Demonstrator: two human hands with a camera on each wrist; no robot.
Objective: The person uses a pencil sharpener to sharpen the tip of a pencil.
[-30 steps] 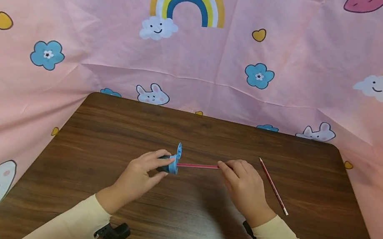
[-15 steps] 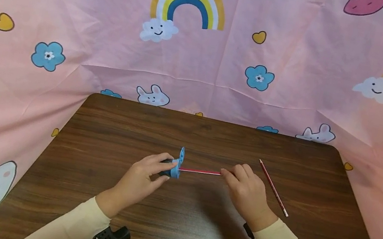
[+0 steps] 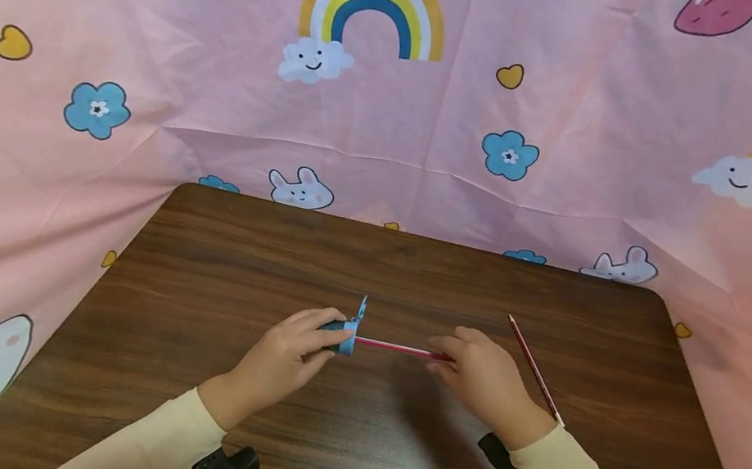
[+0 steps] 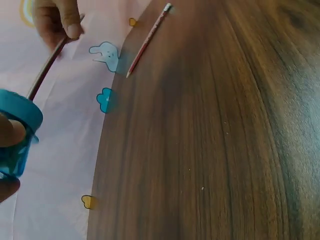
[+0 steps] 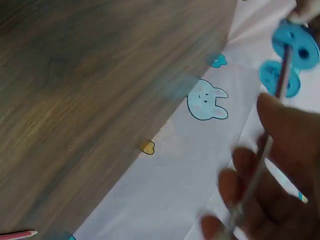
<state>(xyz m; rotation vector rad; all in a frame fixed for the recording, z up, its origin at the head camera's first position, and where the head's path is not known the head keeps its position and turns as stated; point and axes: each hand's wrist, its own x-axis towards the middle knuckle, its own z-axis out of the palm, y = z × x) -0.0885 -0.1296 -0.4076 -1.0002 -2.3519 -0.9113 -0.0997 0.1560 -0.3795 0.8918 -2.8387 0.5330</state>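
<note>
In the head view my left hand [image 3: 282, 351] grips a blue pencil sharpener [image 3: 348, 339] on its side, with its lid [image 3: 362, 309] flipped up. A red-and-white striped pencil [image 3: 394, 346] runs level into the sharpener. My right hand [image 3: 483, 375] holds this pencil near its outer end between thumb and fingers. The right wrist view, partly blurred, shows two holes in the sharpener's face [image 5: 309, 39], with the pencil [image 5: 285, 75] in one of them. The pencil's tip is hidden inside. In the left wrist view the sharpener's body [image 4: 20, 112] looks see-through, with dark contents.
A second red pencil [image 3: 533, 366] with a white end lies on the brown wooden table [image 3: 254, 247], just beyond my right wrist. Pink printed cloth [image 3: 431, 128] hangs around the table's back and sides. Each wrist wears a black camera mount [image 3: 228, 467].
Both hands, the sharpener and the pencil have shifted slightly nearer and to the right. My right hand has turned about the pencil, its thumb now showing below, and the pencil's stripes have rotated.
</note>
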